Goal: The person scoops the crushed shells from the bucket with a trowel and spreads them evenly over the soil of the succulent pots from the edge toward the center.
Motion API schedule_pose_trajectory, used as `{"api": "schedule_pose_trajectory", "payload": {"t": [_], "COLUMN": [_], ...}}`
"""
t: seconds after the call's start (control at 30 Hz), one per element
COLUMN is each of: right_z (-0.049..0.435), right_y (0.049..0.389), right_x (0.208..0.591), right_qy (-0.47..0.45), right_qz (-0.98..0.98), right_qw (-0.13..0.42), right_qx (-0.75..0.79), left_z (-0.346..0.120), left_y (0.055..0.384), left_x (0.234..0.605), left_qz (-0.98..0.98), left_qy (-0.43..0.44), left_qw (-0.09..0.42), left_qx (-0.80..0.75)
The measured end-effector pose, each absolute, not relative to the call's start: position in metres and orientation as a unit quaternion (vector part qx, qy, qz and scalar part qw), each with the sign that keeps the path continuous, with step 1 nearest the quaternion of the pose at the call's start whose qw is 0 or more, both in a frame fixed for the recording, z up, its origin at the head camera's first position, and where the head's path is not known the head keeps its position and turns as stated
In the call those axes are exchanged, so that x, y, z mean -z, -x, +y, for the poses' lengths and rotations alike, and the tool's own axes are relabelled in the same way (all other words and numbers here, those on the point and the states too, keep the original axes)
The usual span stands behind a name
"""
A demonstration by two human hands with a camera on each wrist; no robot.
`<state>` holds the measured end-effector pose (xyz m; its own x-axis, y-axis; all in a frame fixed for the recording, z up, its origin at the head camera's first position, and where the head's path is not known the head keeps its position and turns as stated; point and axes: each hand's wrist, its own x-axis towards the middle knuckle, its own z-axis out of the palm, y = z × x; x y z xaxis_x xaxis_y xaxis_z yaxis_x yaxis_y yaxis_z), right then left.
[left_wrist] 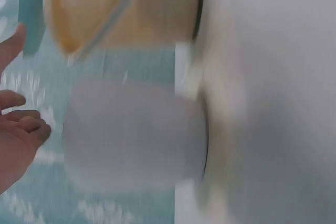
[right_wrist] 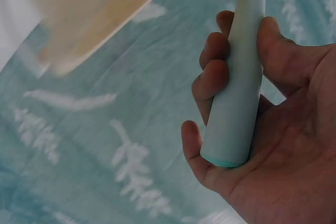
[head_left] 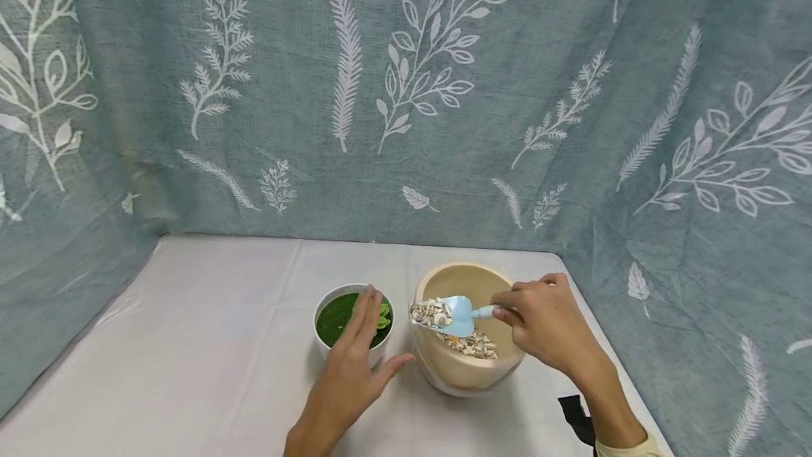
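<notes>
My right hand (head_left: 548, 323) grips the pale handle of a small light-blue hand shovel (head_left: 462, 317) above a cream bucket (head_left: 466, 376). On its blade lies a heap of mixed pebbly bits (head_left: 430, 313), and more of the same gravel (head_left: 474, 346) sits at the bottom of the bucket. In the right wrist view, curled fingers and the thumb wrap the handle (right_wrist: 233, 77). My left hand (head_left: 349, 379) reaches over a white pot (head_left: 379, 353) with its fingers straight, partly covering a small green-leaved plant (head_left: 383, 314) and the dark green surface (head_left: 333, 319) inside.
Pot and bucket stand side by side on a white-covered table (head_left: 190, 344). A blue-green curtain (head_left: 285, 90) with white leaf prints closes off the back and sides. A black strap-like piece (head_left: 576, 416) shows by the right forearm. The bucket's handle (left_wrist: 113, 17) hangs across its side.
</notes>
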<state>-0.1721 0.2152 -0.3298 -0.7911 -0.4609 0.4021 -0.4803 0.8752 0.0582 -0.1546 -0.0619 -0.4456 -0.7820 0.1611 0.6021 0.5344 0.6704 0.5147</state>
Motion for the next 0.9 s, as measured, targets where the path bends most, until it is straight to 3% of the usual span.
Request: {"api": "schedule_pose_trajectory", "payload": {"t": [0.07,0.23,0.33,0.73,0.9], "right_z": [0.201,0.165,0.145,0.088,0.073], "right_y": [0.172,0.175,0.177,0.182,0.184], "right_x": [0.33,0.335,0.34,0.328,0.303], "right_qy": [-0.264,-0.291,-0.306,-0.332,-0.323], "right_qz": [-0.942,-0.937,-0.931,-0.919,-0.928], "right_qw": [0.206,0.195,0.199,0.16,0.097], "right_qx": [-0.022,-0.007,0.027,0.143,0.161], "left_z": [-0.081,-0.116,-0.13,-0.14,-0.14], "left_y": [0.159,0.17,0.173,0.173,0.172], "left_x": [0.442,0.439,0.443,0.455,0.454], "left_qz": [-0.891,-0.922,-0.92,-0.914,-0.916], "left_qy": [0.178,0.129,0.107,0.088,0.087], "left_qw": [0.233,0.087,0.032,0.036,0.042], "left_qx": [0.347,0.355,0.376,0.395,0.389]}}
